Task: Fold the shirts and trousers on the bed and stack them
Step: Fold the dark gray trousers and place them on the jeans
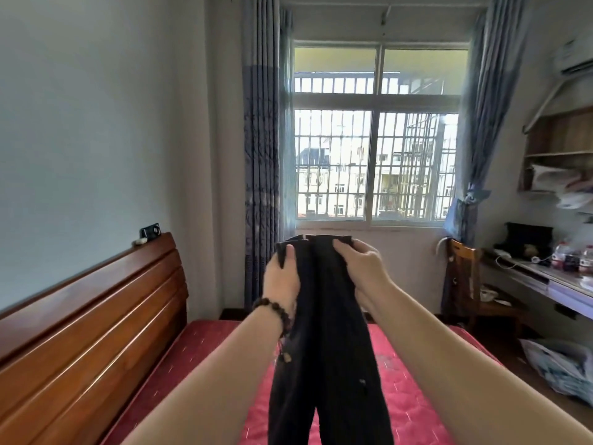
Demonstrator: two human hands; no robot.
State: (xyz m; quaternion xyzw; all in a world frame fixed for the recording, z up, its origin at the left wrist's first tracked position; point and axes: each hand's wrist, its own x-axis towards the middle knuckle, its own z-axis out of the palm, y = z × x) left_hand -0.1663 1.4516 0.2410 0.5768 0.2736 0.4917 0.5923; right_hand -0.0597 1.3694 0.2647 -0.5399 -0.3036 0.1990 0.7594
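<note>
the person held a pair of black trousers up in the air over the bed, arms stretched forward toward the window. the left hand pinched one end of the top edge, thumb on the near side and fingers curled behind the cloth; the right hand gripped the other end the same way. both hands had a closed grip on the fabric, close together, so the top edge bunched a little between them. the two legs hung straight down and split apart near the bottom of the view, above the red mattress cover. holding the garment high by its top edge probably let its own weight pull the legs straight and line them up before it was laid down for folding. no folded stack showed in this view, so how far the task had got could not be told. a beaded bracelet sat on the left wrist. a wooden headboard ran along the left, and a chair and a cluttered surface stood to the right.
</note>
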